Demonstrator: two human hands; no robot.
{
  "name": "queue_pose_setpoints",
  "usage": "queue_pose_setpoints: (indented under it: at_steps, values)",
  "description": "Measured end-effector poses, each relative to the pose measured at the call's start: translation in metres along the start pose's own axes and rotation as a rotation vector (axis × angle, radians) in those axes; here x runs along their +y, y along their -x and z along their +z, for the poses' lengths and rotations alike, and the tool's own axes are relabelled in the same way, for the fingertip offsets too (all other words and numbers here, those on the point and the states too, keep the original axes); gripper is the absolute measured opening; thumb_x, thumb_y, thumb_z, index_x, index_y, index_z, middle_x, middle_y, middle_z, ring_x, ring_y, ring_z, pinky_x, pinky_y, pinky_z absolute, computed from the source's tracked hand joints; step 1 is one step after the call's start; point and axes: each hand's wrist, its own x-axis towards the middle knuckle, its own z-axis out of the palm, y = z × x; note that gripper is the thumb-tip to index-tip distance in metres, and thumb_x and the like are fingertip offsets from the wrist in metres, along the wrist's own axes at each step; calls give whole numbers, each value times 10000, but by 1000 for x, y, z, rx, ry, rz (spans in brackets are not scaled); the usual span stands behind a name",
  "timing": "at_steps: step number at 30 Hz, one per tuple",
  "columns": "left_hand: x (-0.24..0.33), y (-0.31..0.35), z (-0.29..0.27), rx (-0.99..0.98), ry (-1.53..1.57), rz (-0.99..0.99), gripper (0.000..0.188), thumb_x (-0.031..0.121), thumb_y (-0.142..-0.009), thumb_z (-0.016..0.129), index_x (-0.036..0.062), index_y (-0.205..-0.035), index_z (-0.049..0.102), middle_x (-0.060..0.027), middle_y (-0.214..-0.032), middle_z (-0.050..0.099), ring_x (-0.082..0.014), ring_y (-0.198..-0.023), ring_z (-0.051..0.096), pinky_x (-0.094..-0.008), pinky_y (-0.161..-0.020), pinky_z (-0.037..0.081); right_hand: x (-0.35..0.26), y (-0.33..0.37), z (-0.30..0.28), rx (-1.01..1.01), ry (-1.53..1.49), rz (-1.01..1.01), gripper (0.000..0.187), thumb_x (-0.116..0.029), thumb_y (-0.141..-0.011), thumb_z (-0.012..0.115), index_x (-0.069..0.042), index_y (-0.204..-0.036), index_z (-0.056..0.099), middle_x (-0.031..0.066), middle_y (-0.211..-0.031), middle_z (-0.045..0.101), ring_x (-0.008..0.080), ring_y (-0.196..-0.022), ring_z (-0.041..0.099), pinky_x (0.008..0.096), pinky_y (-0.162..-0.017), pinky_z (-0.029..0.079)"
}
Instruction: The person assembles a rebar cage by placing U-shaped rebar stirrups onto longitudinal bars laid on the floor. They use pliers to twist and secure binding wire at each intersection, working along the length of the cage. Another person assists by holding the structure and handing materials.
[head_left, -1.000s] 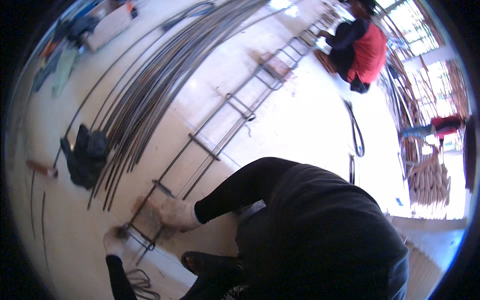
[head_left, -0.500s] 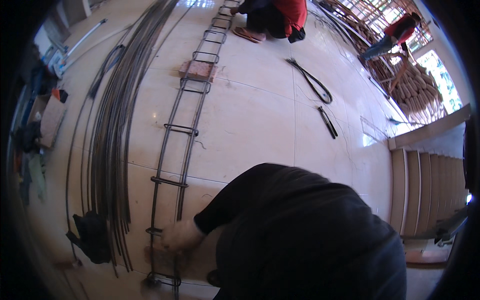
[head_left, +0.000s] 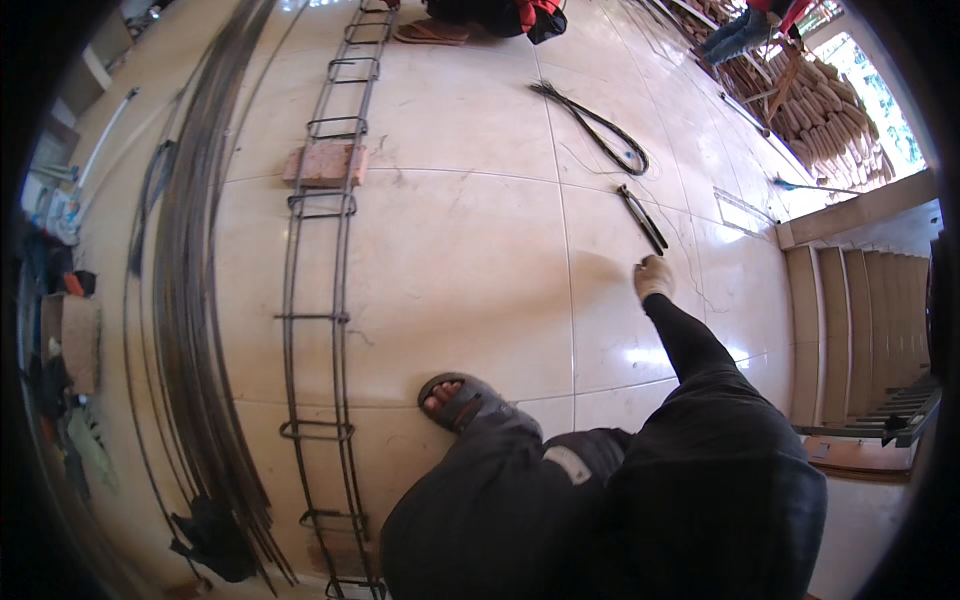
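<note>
My right hand [head_left: 652,277], in a pale glove, reaches forward over the tiled floor at the end of a black sleeve. Its fingers look curled together, and anything in them is hidden. Just ahead of it lies a pair of pincers [head_left: 643,219] with dark handles; a small gap shows between hand and handles. Beyond the pincers is a looped bundle of thin black tie wire [head_left: 600,130]. My left hand is out of sight. To the left runs a long rebar cage [head_left: 340,319] with wire stirrups, propped on a brick [head_left: 326,164].
Loose steel rods [head_left: 190,260] lie left of the cage, with a black cloth [head_left: 215,540] by their near end. My sandalled foot [head_left: 455,402] is beside the cage. Stairs [head_left: 850,330] descend at right. One person crouches at the cage's far end; another [head_left: 735,40] stands far right.
A gloved hand was low at the cage's near end; now my right hand is out to the right by the pincers. The view has shifted, and my foot has come into sight.
</note>
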Motion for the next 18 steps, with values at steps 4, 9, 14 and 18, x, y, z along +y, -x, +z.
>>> queue_pose_setpoints:
  at_steps: [4,9,14,18]
  values:
    - [33,-36,-38,46,121,-74,545,382,-992,664,62,-1431,624,-162,-1450,644,-316,-1347,587,-453,-1153,467,67,-71,3,44,212,188,574,-453,-911,768,-115,-1368,688,191,-1374,688,361,-1281,660,477,-1073,542]
    - [2,-5,-92,138,430,-210,444,278,-1006,671,48,-1385,659,-163,-1402,678,-301,-1288,640,-436,-1113,514,144,-233,73,-9,435,-399,809,-596,-962,664,-167,-1621,473,233,-1587,517,346,-1449,510,457,-1198,418]
    - [-22,112,-122,0,1517,-335,349,174,-1019,679,34,-1338,694,-164,-1353,712,-286,-1229,693,-419,-1074,561,108,-328,71,-415,714,-486,428,-377,-1100,485,-117,-1415,612,231,-1359,687,422,-1217,672,506,-1014,556]
    - [37,111,-162,24,358,-172,468,213,-1004,739,22,-1420,638,-125,-1422,680,-223,-1307,636,-353,-1148,476,34,-232,83,-346,727,-178,314,-356,-1043,618,-61,-1056,726,106,-1044,780,256,-876,771,416,-758,634]
